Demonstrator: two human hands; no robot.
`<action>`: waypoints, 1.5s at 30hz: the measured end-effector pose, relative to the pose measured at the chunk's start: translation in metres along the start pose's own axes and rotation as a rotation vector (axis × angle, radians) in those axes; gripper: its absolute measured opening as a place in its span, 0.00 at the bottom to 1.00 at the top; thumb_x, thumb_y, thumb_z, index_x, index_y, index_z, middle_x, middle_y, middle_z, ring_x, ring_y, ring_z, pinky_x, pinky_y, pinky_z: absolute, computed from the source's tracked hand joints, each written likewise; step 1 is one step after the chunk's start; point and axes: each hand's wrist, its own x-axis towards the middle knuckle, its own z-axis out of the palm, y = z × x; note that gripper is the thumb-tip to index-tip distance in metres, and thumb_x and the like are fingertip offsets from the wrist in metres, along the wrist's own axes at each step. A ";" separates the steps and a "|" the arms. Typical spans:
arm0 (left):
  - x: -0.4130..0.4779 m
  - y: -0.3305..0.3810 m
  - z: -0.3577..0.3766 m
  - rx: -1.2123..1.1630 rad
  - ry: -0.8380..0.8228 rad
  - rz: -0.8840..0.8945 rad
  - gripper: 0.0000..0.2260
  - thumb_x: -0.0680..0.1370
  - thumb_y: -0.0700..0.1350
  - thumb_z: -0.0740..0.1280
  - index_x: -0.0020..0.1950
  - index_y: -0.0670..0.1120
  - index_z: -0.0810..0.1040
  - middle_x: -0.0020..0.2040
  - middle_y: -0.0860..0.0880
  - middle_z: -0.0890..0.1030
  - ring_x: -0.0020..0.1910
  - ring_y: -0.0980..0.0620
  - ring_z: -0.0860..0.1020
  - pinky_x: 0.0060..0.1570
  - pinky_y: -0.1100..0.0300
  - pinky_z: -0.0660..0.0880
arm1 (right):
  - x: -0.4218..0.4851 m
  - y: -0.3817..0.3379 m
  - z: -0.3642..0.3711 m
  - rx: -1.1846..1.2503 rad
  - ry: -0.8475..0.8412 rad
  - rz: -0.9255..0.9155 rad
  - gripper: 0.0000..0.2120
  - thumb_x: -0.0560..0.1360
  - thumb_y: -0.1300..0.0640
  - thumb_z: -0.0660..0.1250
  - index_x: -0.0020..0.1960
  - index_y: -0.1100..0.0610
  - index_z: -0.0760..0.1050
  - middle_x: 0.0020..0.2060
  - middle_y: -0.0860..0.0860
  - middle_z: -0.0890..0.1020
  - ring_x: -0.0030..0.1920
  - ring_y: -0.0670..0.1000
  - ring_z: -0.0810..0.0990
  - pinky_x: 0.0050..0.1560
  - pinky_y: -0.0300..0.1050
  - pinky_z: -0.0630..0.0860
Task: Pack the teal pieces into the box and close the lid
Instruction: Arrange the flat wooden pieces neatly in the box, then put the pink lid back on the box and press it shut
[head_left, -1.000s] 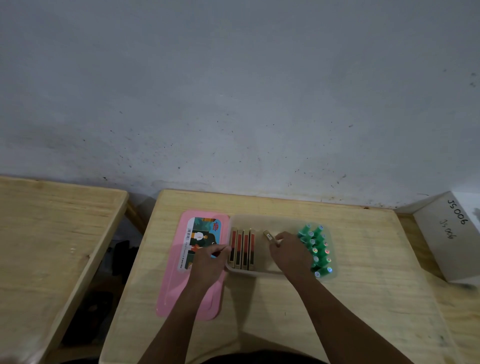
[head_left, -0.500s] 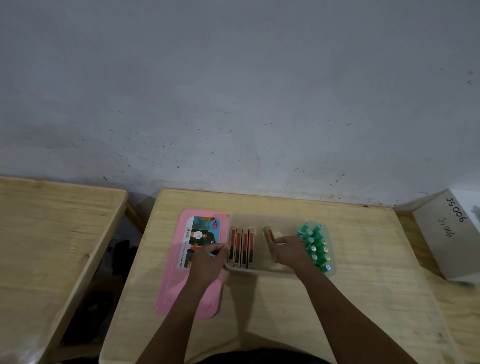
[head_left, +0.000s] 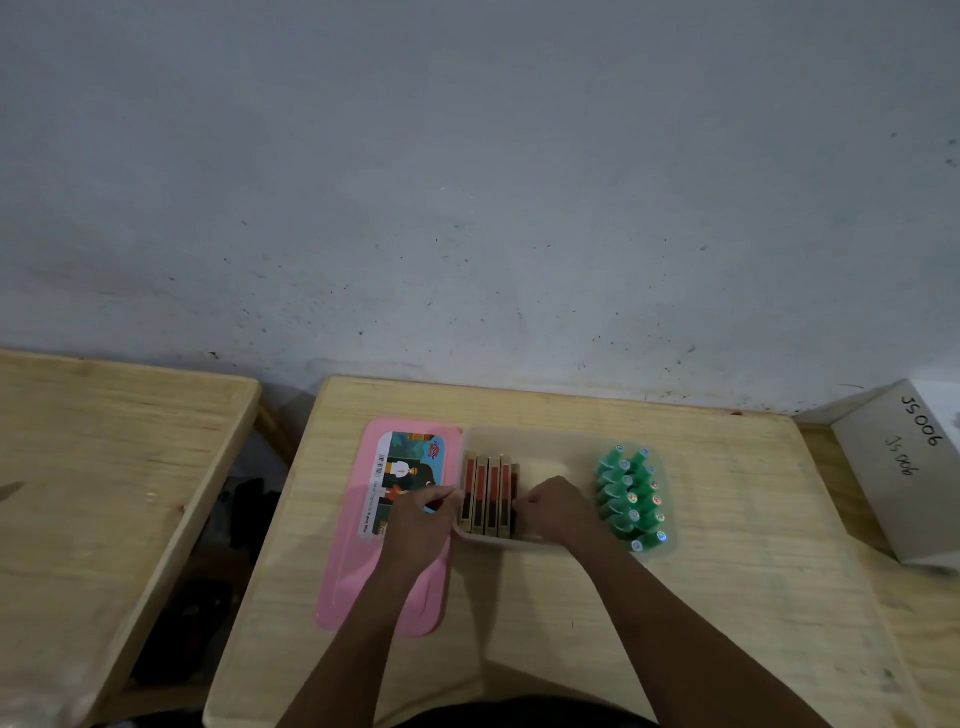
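A translucent box (head_left: 550, 435) stands in the middle of the wooden table (head_left: 727, 545). Several teal pieces (head_left: 629, 498) with coloured tips fill its right end. At its left end several red, black and tan pieces (head_left: 485, 499) stand side by side in a row. My right hand (head_left: 558, 508) is inside the box, its curled fingers holding the rightmost piece against that row. My left hand (head_left: 423, 525) grips the box's left rim, its wrist lying over the pink lid (head_left: 353, 566), which rests flat on the table just left of the box.
A white cardboard box (head_left: 906, 467) with handwritten marks sits at the table's right edge. A second wooden table (head_left: 104, 467) stands to the left across a dark gap. A grey wall runs right behind both tables.
My right hand has carried one red and tan piece leftward from the box's middle and set it against the row. My left hand has stayed on the box's left rim.
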 end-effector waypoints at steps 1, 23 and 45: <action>0.000 0.000 0.000 0.004 0.003 0.000 0.11 0.78 0.45 0.65 0.57 0.43 0.80 0.41 0.53 0.79 0.42 0.57 0.77 0.39 0.69 0.70 | 0.002 0.001 -0.002 0.002 -0.004 0.005 0.16 0.74 0.49 0.65 0.40 0.59 0.84 0.29 0.52 0.79 0.31 0.50 0.77 0.38 0.42 0.73; 0.001 -0.002 0.001 -0.031 0.013 -0.016 0.11 0.77 0.44 0.66 0.57 0.42 0.80 0.42 0.55 0.78 0.42 0.62 0.75 0.37 0.72 0.69 | 0.001 -0.010 -0.012 0.116 0.022 -0.137 0.21 0.81 0.50 0.58 0.73 0.54 0.66 0.64 0.56 0.77 0.62 0.55 0.76 0.62 0.47 0.70; -0.019 -0.053 -0.028 0.383 0.360 -0.529 0.32 0.73 0.57 0.67 0.70 0.41 0.62 0.68 0.37 0.66 0.67 0.36 0.64 0.65 0.42 0.63 | -0.062 0.030 0.003 -0.045 0.054 -0.400 0.14 0.75 0.39 0.64 0.54 0.45 0.81 0.53 0.43 0.82 0.53 0.44 0.78 0.54 0.47 0.76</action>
